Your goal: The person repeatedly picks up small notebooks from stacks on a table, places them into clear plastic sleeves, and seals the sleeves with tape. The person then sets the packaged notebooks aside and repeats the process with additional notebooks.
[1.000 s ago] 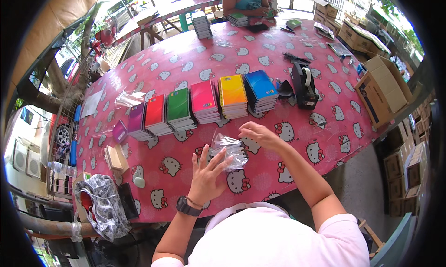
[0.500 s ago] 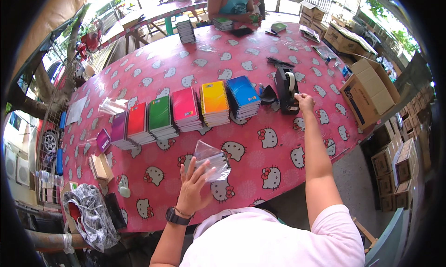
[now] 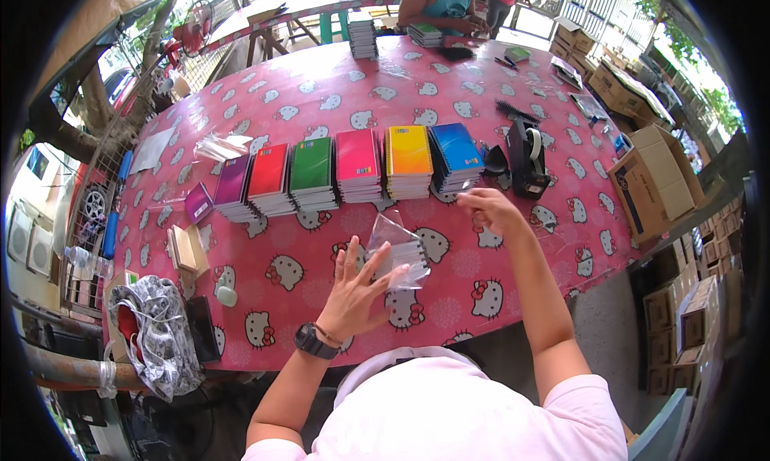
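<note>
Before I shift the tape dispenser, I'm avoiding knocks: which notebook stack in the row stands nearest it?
The blue stack, rightmost in the row; the other five stacks stand farther left.

Bright daylight, fisheye-bent dark rim

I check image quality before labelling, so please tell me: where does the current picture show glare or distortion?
In the head view, the fisheye lens bows the table and leaves black corners; daylight overexposes parts of the background at the top; the pale shirt looks nearly washed out; the clear wrapper under the left hand catches glare.
</note>
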### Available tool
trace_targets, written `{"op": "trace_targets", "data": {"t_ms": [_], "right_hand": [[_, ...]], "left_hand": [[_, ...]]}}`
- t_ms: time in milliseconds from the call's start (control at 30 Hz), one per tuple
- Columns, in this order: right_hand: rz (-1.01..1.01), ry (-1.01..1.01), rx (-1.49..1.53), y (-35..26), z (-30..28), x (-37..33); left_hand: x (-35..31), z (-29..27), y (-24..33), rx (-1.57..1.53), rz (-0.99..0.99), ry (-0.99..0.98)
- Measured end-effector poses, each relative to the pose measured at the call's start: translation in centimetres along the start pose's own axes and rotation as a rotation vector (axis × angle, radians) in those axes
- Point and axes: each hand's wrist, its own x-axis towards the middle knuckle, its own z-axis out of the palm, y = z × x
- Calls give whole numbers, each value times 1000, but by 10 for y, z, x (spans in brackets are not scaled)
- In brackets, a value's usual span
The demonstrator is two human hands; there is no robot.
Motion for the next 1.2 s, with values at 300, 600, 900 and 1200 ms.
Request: {"op": "trace_targets", "data": {"t_ms": [300, 600, 900, 1200], "right_hand": [[-69, -259, -878, -51, 114, -36], [-353, -59, -1387, -49, 74, -65], [-872, 21, -372, 21, 125, -92], [-446, -159, -278, 29, 110, -41]], "left_hand": [[1, -4, 0, 76, 61, -51], [-1, 2, 0, -62, 20, 97], [8, 40, -13, -143, 30, 459], [17, 38, -15, -459, -240, 439]]}}
